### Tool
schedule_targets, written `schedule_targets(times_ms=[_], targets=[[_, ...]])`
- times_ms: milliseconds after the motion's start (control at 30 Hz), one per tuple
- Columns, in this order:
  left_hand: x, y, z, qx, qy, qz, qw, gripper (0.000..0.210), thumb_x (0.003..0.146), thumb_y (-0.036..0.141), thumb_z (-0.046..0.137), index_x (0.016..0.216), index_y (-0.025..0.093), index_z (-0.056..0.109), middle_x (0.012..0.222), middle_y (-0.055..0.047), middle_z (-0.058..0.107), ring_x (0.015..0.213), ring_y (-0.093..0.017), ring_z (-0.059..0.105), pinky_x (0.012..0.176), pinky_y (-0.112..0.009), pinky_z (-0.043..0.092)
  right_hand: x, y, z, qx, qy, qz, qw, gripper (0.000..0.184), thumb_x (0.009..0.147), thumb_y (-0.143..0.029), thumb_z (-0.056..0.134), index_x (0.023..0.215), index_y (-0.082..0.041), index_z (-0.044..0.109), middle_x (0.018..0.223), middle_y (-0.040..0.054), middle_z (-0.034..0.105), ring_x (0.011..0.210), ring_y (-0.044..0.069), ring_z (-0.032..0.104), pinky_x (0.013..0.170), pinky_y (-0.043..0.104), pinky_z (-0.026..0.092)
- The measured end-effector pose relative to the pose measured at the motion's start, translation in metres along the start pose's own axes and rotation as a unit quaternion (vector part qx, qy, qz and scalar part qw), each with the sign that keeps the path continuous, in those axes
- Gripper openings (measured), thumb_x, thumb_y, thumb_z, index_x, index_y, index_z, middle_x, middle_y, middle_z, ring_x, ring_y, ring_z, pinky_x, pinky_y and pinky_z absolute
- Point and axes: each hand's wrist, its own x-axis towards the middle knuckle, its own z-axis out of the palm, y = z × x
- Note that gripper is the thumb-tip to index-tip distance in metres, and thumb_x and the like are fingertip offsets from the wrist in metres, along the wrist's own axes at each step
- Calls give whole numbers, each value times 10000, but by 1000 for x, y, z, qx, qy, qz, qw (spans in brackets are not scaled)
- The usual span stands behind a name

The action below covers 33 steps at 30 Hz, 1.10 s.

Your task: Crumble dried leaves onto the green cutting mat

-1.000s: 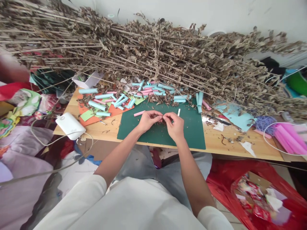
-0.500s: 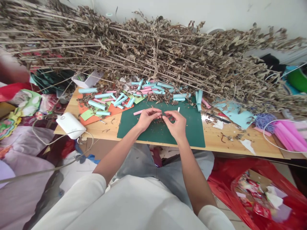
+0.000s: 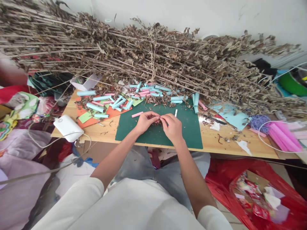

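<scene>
My left hand [image 3: 146, 122] and my right hand [image 3: 172, 126] meet fingertip to fingertip above the green cutting mat [image 3: 187, 134]. The fingers of both are pinched, and whatever lies between them is too small to make out. Dark dry crumbs [image 3: 155, 125] show on the mat just under the fingers. A pink paper tube [image 3: 137, 114] lies left of my left hand. Behind my right hand, a small white stick [image 3: 176, 112] points away from me.
Dried leafy stalks [image 3: 134, 54] spread along the back. Several blue paper tubes [image 3: 94, 107] lie on orange paper [image 3: 115, 112]. A white power bank [image 3: 68, 127] with a cable sits left. Right are a pen [image 3: 217, 120], purple yarn [image 3: 259, 124] and a red bag [image 3: 220, 179].
My right hand has turned and closed in, its fingertips now pressed together against my left hand's. My left hand keeps nearly the same pose. The whole view has shifted slightly.
</scene>
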Motion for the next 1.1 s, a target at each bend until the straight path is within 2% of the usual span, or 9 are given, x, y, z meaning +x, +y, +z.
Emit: schedule_targets(times_ms=[100, 300, 467, 733, 967, 1100], targets=[[0, 0, 1, -7, 3, -5, 1000, 301, 684, 343, 813, 873, 129, 720, 751, -32, 716, 663, -121, 650, 666, -256, 530, 0, -3, 2, -5, 18, 10, 1000, 186, 942, -220, 481, 893, -201, 660, 872, 78, 678, 821, 192, 633, 765, 312, 506], [0, 2, 1, 2, 31, -5, 999, 284, 667, 336, 820, 834, 128, 721, 730, -32, 716, 644, -116, 642, 649, -245, 514, 2, -6, 2, 80, 62, 84, 991, 135, 909, -230, 518, 834, -201, 626, 794, 35, 641, 698, 157, 596, 667, 277, 492], [1, 4, 1, -2, 47, -2, 999, 280, 677, 346, 816, 854, 142, 739, 714, -33, 717, 667, -129, 652, 674, -255, 515, 0, 0, -1, 89, 68, 121, 986, 150, 898, -258, 553, 839, -205, 680, 813, 41, 703, 715, 170, 638, 690, 297, 513], [2, 0, -1, -18, 44, -6, 999, 325, 654, 345, 835, 902, 155, 747, 851, -47, 744, 777, -156, 686, 812, -312, 548, -5, 10, 7, 55, 16, 98, 994, 245, 869, -138, 494, 892, -223, 722, 907, 56, 746, 867, 217, 684, 823, 375, 545], [2, -1, 1, -21, 45, -3, 999, 330, 657, 349, 832, 895, 145, 728, 793, -38, 731, 724, -145, 677, 767, -302, 551, 3, -5, 0, 95, 43, 108, 989, 179, 881, -253, 592, 1000, -205, 718, 945, 65, 729, 820, 188, 671, 787, 335, 547], [2, -2, 2, -33, 33, 1, 999, 330, 654, 337, 836, 885, 136, 714, 809, -39, 728, 731, -137, 674, 768, -296, 550, 7, -7, 1, 103, 41, 96, 989, 152, 900, -259, 583, 931, -214, 724, 908, 51, 726, 823, 181, 668, 769, 317, 534]])
